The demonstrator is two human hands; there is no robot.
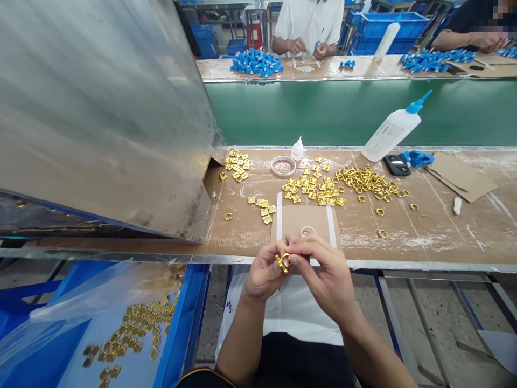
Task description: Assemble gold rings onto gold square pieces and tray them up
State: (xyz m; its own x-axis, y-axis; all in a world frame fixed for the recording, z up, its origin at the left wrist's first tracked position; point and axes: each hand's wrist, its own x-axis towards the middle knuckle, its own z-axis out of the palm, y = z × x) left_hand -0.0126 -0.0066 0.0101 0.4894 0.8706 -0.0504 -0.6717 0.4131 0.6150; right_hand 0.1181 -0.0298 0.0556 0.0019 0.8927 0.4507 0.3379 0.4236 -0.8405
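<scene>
My left hand (262, 274) pinches a small gold square piece (281, 264) just in front of the table's near edge. My right hand (325, 269) has its thumb and index finger closed on a gold ring (286, 256), which touches the square piece. The fingers partly cover both parts. Just beyond my hands, a cardboard sheet (301, 216) with white tape along its sides lies on the table. Past it are a group of gold square pieces (311, 186) and a heap of gold rings (367, 180).
A large metal housing (121, 118) stands at left. Below it, a blue bin (177, 323) holds many gold pieces. A tape roll (283, 166), a small white bottle (298, 149), a large glue bottle (391, 134) and a black device (397, 165) lie farther back. Co-workers sit across.
</scene>
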